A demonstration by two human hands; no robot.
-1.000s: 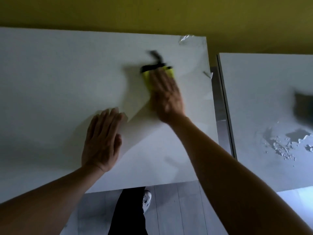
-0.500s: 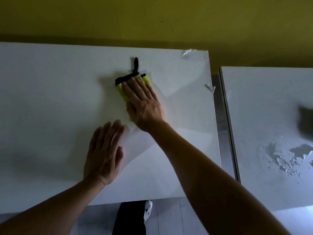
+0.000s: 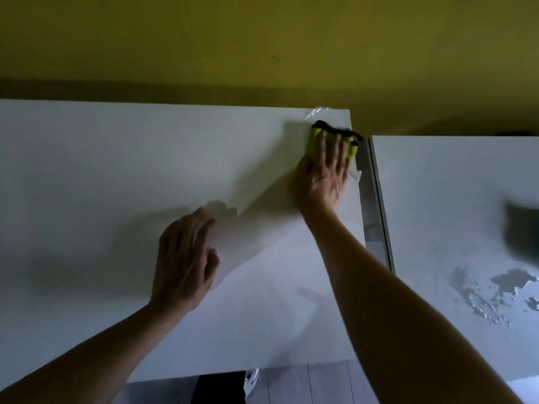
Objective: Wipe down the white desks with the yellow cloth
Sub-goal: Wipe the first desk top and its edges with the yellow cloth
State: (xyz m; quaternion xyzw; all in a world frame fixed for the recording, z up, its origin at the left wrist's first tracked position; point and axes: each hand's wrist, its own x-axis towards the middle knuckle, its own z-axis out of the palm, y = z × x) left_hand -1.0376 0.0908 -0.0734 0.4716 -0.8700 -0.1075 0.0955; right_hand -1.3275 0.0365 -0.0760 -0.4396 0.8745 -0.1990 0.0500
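Yellow wall (image 3: 262, 48) behind, two white desks below it, split by a narrow gap at right. Left desk (image 3: 116, 176) wide and filling most of the view; right desk (image 3: 437, 199) beside it, with peeled, flaking patches (image 3: 495, 290) near its right side and a dark blurred shape (image 3: 522, 231) at the right edge, possibly an object, too smeared to tell. Scrap of clear film (image 3: 316, 111) curling at the left desk's far right corner.

Right hand (image 3: 323, 176) flat on the cloth (image 3: 313, 139), fingers straight and spread, pressing it onto the left desk at the far right corner. Cloth yellow with a black edge, showing past the fingertips and at the thumb side, right end reaching the desk's right edge.

Left hand (image 3: 183, 258) resting on the same desk, nearer and left of the right hand, well apart from it, fingers loosely extended, holding nothing.

Grey floor (image 3: 306, 383) past the near edge, with a dark trouser leg (image 3: 218, 389) and a white shoe (image 3: 251, 381).
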